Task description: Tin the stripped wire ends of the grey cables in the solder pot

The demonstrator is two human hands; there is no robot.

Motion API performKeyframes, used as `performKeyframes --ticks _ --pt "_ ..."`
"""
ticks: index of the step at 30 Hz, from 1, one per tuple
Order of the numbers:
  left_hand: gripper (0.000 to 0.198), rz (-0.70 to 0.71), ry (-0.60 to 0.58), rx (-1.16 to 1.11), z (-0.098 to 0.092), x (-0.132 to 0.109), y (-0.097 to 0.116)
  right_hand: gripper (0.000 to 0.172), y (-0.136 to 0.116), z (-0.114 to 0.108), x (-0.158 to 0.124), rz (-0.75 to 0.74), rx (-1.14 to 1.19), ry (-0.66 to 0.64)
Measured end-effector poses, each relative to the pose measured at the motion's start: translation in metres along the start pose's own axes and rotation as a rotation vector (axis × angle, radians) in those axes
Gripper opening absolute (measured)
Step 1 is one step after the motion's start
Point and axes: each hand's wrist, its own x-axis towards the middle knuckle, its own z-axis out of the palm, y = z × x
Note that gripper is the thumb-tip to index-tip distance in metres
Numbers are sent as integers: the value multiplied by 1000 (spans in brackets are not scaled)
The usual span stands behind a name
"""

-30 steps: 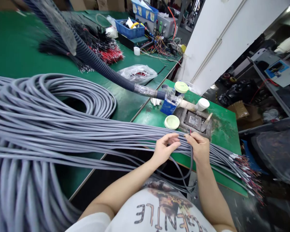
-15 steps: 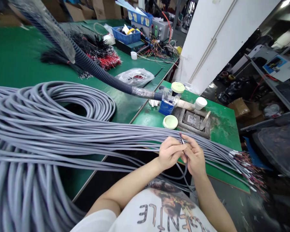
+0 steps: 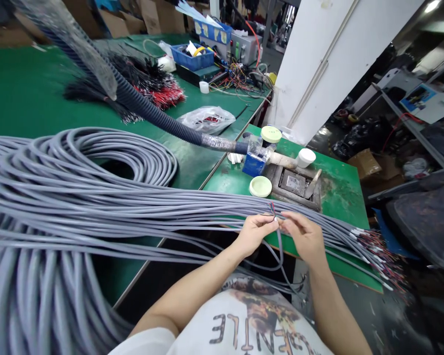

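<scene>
A grey cable (image 3: 280, 246) rises in a loop in front of my body, its stripped end pointing up. Thin coloured wires (image 3: 273, 209), red and dark ones among them, fan out from that end. My left hand (image 3: 254, 235) pinches the cable end between thumb and fingers, just where the jacket stops. Close on the other side is my right hand (image 3: 308, 241), with index finger and thumb apart and their tips beside the cable end. Whether the right thumb touches the cable is hard to see.
A thick bundle of grey cables (image 3: 207, 199) runs behind my hands to stripped ends (image 3: 379, 256) at the right. Beyond it stand a solder pot (image 3: 296, 185), a pale round lid (image 3: 260, 186), a white cup (image 3: 306, 157) and a corrugated hose (image 3: 163, 121) with a blue box (image 3: 254, 163).
My right hand has moved slightly right and its thumb and index finger have parted. The wires at the cable end now stand spread, and more of the cable shows below.
</scene>
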Motion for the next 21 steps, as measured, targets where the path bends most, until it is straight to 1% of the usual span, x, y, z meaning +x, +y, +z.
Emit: performKeyframes --ticks 2,4,6,8,11,15,17,19,21 --pt "21 -3 -7 16 2 -2 1 11 -10 -7 8 -191 -224 82" --pt "20 -4 18 25 5 -3 -1 8 -21 -9 16 -333 -388 89" --pt "20 7 35 35 7 -4 -4 8 -29 -6 23 -434 -498 87" --pt "20 32 43 45 8 -6 -6 8 -33 -2 26 -504 -567 86" --pt "20 52 56 43 5 -7 -7 12 -34 0 25 -523 -564 79" --pt "20 -31 68 -33 0 -9 -5 11 -30 -2 19 -448 -420 101" --pt "22 -68 71 -93 -1 -9 -4 11 -25 -5 16 -437 -366 109" --pt "24 -102 86 -158 -2 -8 -2 12 -18 -9 13 -466 -348 117" --pt "28 -142 106 -233 -3 -6 1 21 -10 -14 11 -528 -370 121"
